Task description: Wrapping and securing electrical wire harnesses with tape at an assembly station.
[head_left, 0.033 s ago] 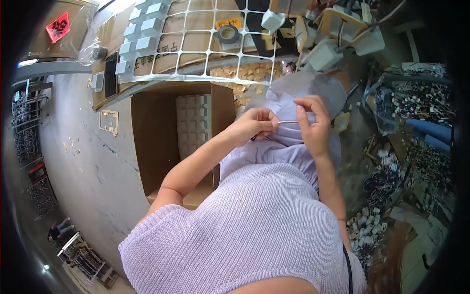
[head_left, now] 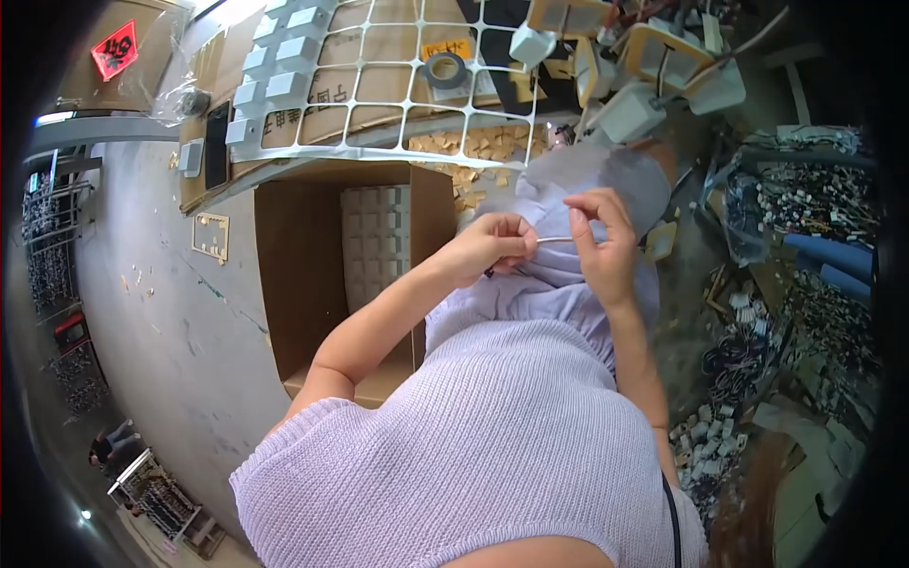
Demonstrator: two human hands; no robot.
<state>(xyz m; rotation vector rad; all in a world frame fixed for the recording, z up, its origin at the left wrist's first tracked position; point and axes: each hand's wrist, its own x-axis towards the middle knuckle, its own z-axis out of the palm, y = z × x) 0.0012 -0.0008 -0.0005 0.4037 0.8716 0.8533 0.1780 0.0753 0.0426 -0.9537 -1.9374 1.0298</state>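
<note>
Over my lap, my left hand (head_left: 496,248) pinches a thin whitish cable (head_left: 557,239) between thumb and curled fingers. A small dark piece shows just under that hand. The cable spans the short gap to my right hand (head_left: 608,248), where it runs in behind the thumb. The fingers of this hand are bent, with the thumb raised close to the index finger. How the cable is gripped there is partly hidden. Below both hands lies the light purple cloth of my clothing (head_left: 559,279).
An open cardboard box (head_left: 303,275) with white block-shaped parts stands left of my lap. Ahead, a worktable holds a white grid (head_left: 409,104), a tape roll (head_left: 443,70) and white blocks (head_left: 284,85). White-and-tan pieces (head_left: 630,109) with wires crowd the right, above piled cable parts (head_left: 805,204).
The cable's right end sits slightly lower, and my right thumb has shifted a little to the left. My left hand stays in nearly the same place.
</note>
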